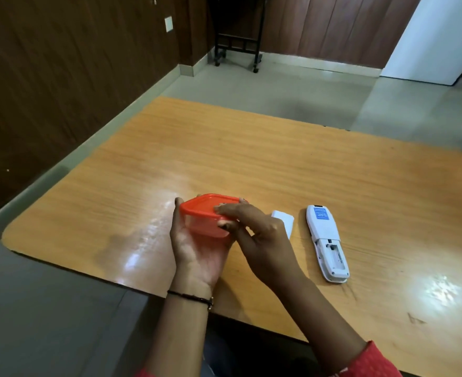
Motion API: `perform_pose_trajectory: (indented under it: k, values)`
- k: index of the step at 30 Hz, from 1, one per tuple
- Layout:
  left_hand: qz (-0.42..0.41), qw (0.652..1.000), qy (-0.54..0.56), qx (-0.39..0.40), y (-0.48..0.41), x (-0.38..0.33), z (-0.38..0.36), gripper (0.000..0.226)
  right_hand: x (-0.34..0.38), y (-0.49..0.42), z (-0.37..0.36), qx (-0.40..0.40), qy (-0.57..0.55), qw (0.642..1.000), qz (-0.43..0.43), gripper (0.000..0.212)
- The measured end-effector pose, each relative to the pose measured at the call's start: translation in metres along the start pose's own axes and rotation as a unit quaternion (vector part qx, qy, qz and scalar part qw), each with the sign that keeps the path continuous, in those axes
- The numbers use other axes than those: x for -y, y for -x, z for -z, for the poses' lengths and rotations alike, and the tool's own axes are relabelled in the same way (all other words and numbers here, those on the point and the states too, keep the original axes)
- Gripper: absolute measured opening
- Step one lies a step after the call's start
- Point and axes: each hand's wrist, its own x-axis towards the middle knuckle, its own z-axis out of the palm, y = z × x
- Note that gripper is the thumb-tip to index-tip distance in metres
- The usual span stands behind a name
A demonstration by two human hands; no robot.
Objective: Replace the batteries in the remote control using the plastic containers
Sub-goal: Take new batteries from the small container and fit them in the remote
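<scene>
Nearest the camera, a red sleeve (365, 360) covers the right forearm; the left wrist carries a thin dark bracelet (190, 296). The left hand (197, 248) cradles a small plastic container (206, 220) from beneath, palm up, fingers curled around its far-left side. The right hand (259, 240) rests over the container's orange lid (206, 206), fingers pressed on the lid's right edge and thumb below the rim, clamped on it. The container is held just above the wooden table (251, 159), near its near-left part. Contents cannot be determined.

To the right, the white remote control (326, 242) lies face down, battery compartment open and apparently empty. Its detached white cover (285, 220) lies between the container and the remote, partly hidden by the right hand.

Assessment: the lid is seated; the step in hand appears to be opening or closing it. Risks: a stiff lid releasing suddenly could tip the container and scatter any batteries over the near table edge. The right wrist, swinging outward, could knock the loose cover.
</scene>
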Motion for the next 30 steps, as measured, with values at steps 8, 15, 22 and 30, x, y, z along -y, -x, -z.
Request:
perform_pose_trajectory:
  k: [8,15,22,30]
  values:
    - [-0.041,0.999,0.007,0.015,0.001,-0.007,-0.002,0.052,0.016,-0.006,-0.011,-0.047,-0.024,0.998,0.023,0.018]
    - [-0.005,0.999,-0.017,-0.048,0.001,0.003,-0.006,0.093,0.000,0.005,-0.011,-0.005,0.087,0.993,0.082,0.023]
    - [-0.071,0.992,-0.053,-0.085,0.000,0.005,-0.003,0.087,0.005,0.004,-0.017,-0.043,0.006,0.999,-0.017,0.022]
    - [-0.078,0.994,-0.062,-0.042,-0.002,0.005,-0.003,0.072,0.007,-0.002,-0.014,-0.071,-0.053,0.992,-0.087,0.017]
